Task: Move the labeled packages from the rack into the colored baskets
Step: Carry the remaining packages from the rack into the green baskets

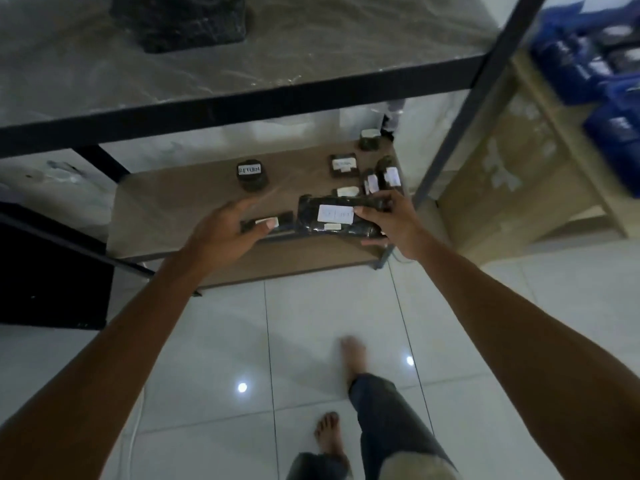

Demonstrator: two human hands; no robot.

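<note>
White tiled floor (311, 323) under us, bare feet at the bottom of the view. Ahead we see the rack (242, 105): its plastic-covered upper shelf (346, 46) carries a dark bundle (183, 19) and overhangs the brown lower shelf (180, 202), partly blocking the way in from above. To the right is a wooden shelf unit (519, 168) with blurred blue packs (588, 64).

The large package (341, 206) is at the lower shelf's front edge, long axis left to right, white label up. Our right hand (391, 220) grasps its right end, fingers curled over it.

Our left hand (225, 226) is spread, fingers released, thumb over a flat package (284, 220) just left of the large one; we cannot tell if they touch.

Behind are a round package (252, 174) marked RETURN, a square package (343, 165), two upright packages (388, 174) and a corner package (370, 138).
</note>
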